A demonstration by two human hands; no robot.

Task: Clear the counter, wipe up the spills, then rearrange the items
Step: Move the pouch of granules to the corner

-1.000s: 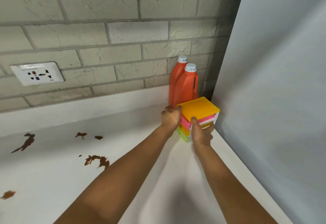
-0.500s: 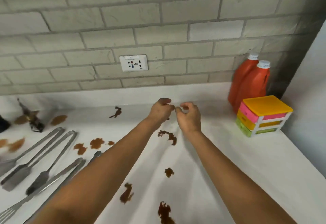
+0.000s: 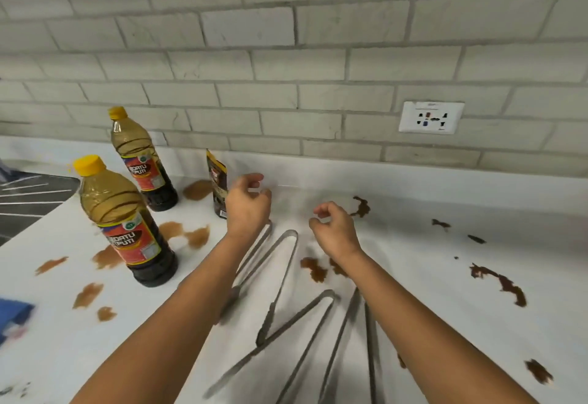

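My left hand [image 3: 246, 209] and my right hand [image 3: 334, 228] hover side by side over the white counter [image 3: 413, 276], fingers loosely curled, holding nothing. Beneath my forearms lie several metal tongs [image 3: 280, 279], fanned out on the counter. Just beyond my left hand stands a dark sauce pouch [image 3: 218, 184]. Two bottles with yellow caps stand to the left, one near [image 3: 127, 228] and one farther back [image 3: 143, 165]. Brown spills dot the counter, among them one at the right [image 3: 499, 282] and one by the near bottle [image 3: 184, 235].
A brick wall with a white socket [image 3: 431, 117] runs behind the counter. A dark ribbed sink drainer [image 3: 28, 200] lies at the far left. A blurred blue thing [image 3: 12, 314] sits at the left edge.
The view has swung left, from the orange jugs and drawer box to the bottles and tongs. Both hands let go of the box and moved left, empty.
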